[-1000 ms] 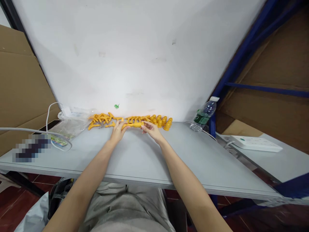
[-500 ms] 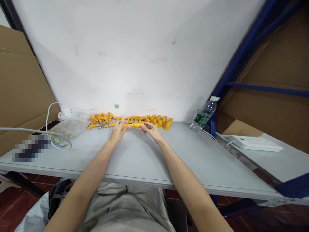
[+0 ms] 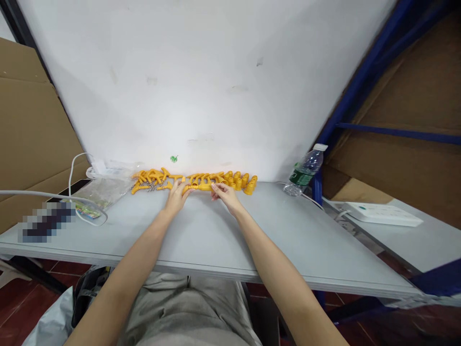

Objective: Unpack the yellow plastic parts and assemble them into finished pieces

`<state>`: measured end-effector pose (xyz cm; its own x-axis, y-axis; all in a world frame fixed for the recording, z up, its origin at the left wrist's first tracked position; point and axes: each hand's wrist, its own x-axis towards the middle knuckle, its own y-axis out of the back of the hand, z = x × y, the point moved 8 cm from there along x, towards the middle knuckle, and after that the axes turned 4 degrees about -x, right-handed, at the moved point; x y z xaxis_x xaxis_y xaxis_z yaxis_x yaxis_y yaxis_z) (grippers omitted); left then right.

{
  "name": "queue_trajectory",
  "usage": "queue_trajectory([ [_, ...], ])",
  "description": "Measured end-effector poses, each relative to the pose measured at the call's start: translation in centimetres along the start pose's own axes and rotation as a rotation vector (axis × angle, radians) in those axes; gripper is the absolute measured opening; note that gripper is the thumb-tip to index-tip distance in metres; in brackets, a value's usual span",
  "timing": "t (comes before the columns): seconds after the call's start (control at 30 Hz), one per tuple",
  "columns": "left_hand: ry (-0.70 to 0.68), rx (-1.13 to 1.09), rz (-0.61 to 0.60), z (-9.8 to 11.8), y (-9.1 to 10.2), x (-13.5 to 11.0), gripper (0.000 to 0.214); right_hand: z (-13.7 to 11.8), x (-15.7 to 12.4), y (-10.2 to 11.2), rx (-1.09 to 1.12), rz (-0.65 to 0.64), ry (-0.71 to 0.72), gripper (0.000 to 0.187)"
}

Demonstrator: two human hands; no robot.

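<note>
Between my two hands, just above the grey table [image 3: 212, 240], lies a slim yellow plastic piece [image 3: 205, 186] held level. My left hand [image 3: 175, 196] pinches its left end, and the fingers of my right hand [image 3: 225, 194] close on its right end. Left of my hands is a heap of yellow branching parts [image 3: 151, 175] with small metal chains [image 3: 153, 185] among them. More yellow branched parts [image 3: 201, 177] lie in a row behind the held piece. Several yellow cup-shaped parts [image 3: 248, 186] stand to the right of my right hand.
A water bottle [image 3: 306, 170] leans near the right back of the table, by a blue frame [image 3: 317, 187]. Clear plastic bags [image 3: 111, 187] and a white cable [image 3: 70, 178] are on the left. A white wall panel [image 3: 216, 96] rises behind; a power strip [image 3: 383, 214] lies farther right.
My right hand's fingers have shifted slightly on the right end of the yellow piece. Otherwise the hands and the parts on the table look the same.
</note>
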<state>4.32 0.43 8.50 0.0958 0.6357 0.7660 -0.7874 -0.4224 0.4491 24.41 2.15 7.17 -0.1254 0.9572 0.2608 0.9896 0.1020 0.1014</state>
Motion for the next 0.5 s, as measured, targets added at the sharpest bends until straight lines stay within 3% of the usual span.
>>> queue_trajectory([
  [0.37, 0.102, -0.009, -0.09, -0.2, -1.0, -0.3, 0.037, 1.6, -0.5, -1.8, 0.387, -0.073, -0.259, 0.03],
  [0.5, 0.127, 0.001, -0.084, -0.2, -1.2, -0.4, 0.044, 2.5, 0.0, -1.3, 0.313, 0.027, -0.228, 0.034],
])
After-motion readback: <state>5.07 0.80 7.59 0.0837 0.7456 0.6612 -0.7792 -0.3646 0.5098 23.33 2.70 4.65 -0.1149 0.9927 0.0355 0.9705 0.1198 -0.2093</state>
